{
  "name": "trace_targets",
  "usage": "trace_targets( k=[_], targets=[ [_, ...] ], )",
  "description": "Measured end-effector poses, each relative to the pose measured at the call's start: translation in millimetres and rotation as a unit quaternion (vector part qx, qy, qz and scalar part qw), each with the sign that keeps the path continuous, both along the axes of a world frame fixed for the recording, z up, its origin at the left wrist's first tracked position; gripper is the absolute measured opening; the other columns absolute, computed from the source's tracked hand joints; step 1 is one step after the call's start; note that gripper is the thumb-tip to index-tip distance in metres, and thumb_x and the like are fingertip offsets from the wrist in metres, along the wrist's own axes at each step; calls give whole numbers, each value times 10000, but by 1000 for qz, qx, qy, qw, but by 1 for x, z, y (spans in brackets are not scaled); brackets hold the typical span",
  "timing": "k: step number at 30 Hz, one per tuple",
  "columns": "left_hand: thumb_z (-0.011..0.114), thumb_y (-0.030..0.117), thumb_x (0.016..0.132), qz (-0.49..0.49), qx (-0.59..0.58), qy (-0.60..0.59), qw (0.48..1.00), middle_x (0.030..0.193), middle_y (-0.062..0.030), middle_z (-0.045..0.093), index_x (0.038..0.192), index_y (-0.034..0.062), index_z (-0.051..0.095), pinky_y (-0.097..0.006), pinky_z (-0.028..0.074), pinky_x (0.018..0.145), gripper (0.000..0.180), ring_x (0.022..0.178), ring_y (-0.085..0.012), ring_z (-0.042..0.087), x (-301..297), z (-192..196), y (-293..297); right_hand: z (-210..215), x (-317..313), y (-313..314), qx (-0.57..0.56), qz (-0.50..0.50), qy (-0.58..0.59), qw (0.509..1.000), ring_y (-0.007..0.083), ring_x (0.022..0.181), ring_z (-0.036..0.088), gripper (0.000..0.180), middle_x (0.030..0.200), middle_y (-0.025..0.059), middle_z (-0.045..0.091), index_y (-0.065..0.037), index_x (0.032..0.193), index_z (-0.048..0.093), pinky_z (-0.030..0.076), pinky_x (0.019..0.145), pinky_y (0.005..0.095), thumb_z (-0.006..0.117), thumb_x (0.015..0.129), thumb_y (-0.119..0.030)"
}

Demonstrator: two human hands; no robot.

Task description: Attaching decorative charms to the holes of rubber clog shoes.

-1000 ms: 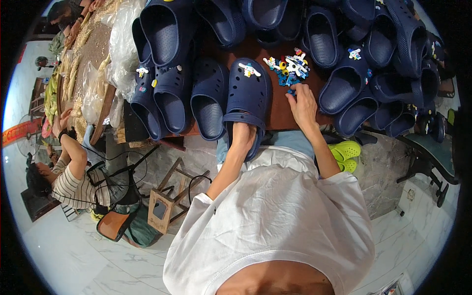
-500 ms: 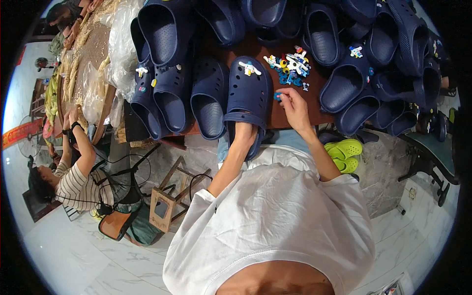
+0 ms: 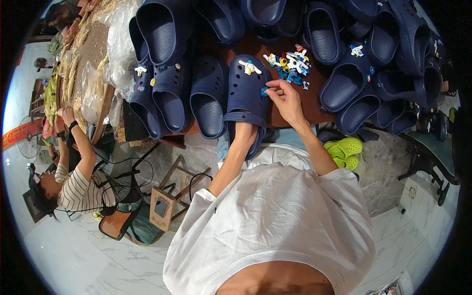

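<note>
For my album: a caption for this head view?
Left hand inside a navy clog, right hand pressing a small blue charm onto it.

Even, bright daylight; soft shadows under worktop (image 3: pixel 314 105). Strong fisheye bending at rim, black vignette corners. Centre sharp, edges slightly smeared.

A plain white T-shirt (image 3: pixel 275 221) covers the person's torso, filling the lower middle of the view. It's loose and softly creased, with a ribbed round collar at the bottom edge. Short sleeves end above the elbows, the left one wide and folded at its hem. Both forearms are bare, no watch, no bracelet, no rings to be seen on the left hand (image 3: pixel 244 136) or the right hand (image 3: pixel 285 98). No print shows on the cloth.
</note>
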State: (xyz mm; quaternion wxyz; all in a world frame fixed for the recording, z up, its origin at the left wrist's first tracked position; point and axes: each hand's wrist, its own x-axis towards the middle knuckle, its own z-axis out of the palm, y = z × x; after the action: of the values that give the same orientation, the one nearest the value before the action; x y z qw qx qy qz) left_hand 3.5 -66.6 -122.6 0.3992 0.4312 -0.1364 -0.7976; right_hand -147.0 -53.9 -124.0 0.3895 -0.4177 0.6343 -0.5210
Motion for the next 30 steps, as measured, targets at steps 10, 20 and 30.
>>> trace_targets(
  k=[10,20,30],
  targets=[
    [489,185,1032,-32,-21,0,999,1371,-116,551,1390,33,473,-394,446,1079,390,1221,-242,555,5,-9,2,-6,-13,-7,51,56,9,997,78,796,650,153,906,33,698,-7,1042,665,518,713,211,689,907,-75],
    [493,174,1029,-54,-47,5,997,1419,-122,504,1429,21,424,-389,409,1114,434,1278,-238,510,6,-8,1,4,-15,-13,64,71,-15,995,97,684,604,167,820,29,676,-12,933,640,496,654,258,736,862,-128],
    [474,154,1027,-52,-67,-50,995,1455,-136,465,1469,8,365,-387,394,1122,478,1307,-240,484,-2,13,5,10,19,29,-68,17,264,962,377,934,605,266,1075,150,560,-62,1210,559,500,787,452,536,945,-50]
  ],
)
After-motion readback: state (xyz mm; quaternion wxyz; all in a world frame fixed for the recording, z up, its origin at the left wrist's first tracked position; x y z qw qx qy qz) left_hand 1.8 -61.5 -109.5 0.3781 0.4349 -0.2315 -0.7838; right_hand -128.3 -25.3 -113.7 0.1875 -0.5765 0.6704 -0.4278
